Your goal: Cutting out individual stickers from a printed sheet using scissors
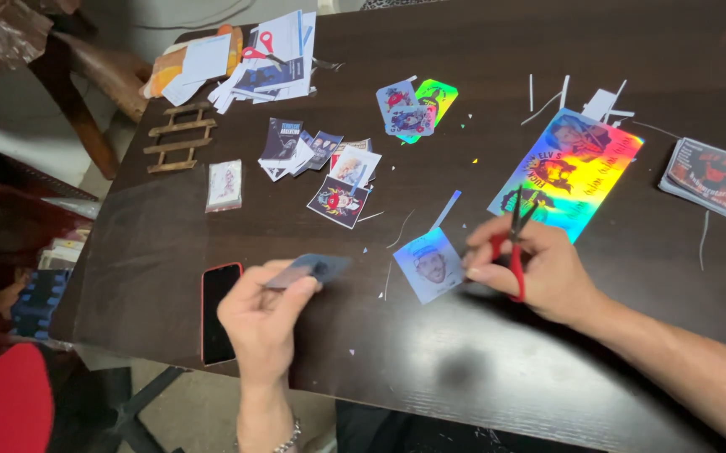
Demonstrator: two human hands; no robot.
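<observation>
Head view: left hand pinches a cut card, right hand grips scissors — holographic sheet partly uncut, another card lies between.

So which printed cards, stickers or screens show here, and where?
Phone: near table edge, dark screen, red case.
Holographic sheet: rainbow rectangle beyond right hand.
Small card: blue-grey, in left hand.
Cut sticker: bluish square between the hands.
Card stack: right edge, dark red.

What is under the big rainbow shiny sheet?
The rainbow sheet lies flat on the dark table. Only tabletop and white paper strips show around its edges; anything beneath is covered.
</observation>
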